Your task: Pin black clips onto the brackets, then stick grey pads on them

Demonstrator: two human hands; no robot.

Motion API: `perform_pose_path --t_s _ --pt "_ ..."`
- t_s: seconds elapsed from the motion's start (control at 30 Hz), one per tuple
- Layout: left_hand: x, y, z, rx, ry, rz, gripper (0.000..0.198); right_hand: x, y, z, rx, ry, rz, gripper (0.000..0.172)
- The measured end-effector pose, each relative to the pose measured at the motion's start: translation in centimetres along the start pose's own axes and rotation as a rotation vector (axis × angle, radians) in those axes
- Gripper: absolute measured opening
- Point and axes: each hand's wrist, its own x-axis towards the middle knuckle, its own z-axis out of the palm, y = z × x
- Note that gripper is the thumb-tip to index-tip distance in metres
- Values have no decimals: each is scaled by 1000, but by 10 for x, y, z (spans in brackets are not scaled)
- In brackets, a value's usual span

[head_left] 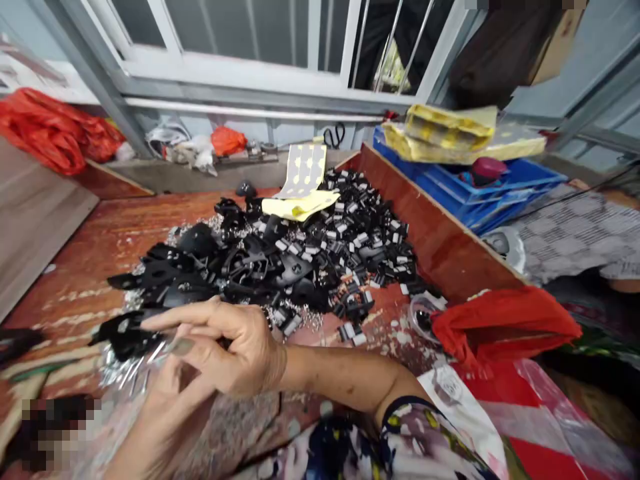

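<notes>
My right hand (240,347) reaches in from the right, its thumb and fingers drawn together and the index finger pointing left. Below it, my left hand (170,413) comes up from the lower edge and meets the right hand's fingertips, its own fingers partly hidden. Anything pinched between the two hands is too small or covered to make out. Just past the fingertips lies a black plastic part (125,335). Thin metal pins (133,373) are scattered under it. Behind the hands spreads a heap of black plastic parts (250,263) mixed with small silvery pieces.
Small black-and-grey parts (360,227) pile up toward a wooden side board (440,227). A yellow-backed sticker sheet (305,170) rests on the heap. To the right are a blue crate (460,193), a clear round container (423,317) and a red bag (505,327). Another person sits at far right.
</notes>
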Motion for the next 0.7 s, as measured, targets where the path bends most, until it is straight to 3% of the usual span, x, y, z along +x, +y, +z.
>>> perform_pose_path --t_s 0.07,0.23,0.3,0.4,0.5,0.6,0.7 --pt "-18 -12 5 -77 25 -95 84 -23 -3 5 -108 18 -50 51" --pt "-46 -33 11 -212 -5 -342 50 -82 1 -2 -493 -120 -210 61" --pt "-49 -44 21 -242 -65 -394 48 -99 9 -4 -421 -99 -191 68" --pt "-46 -63 39 -291 -199 -420 61 -111 20 -3 -106 48 -20 81" --pt "-39 -75 52 -316 -279 -401 65 -110 11 -4 62 197 94 75" --pt "-36 -63 44 -303 -281 -360 60 -114 -16 -25 -60 119 -70 56" --pt "-52 -28 9 -183 -179 -202 53 -139 -24 -78 -516 147 -234 43"
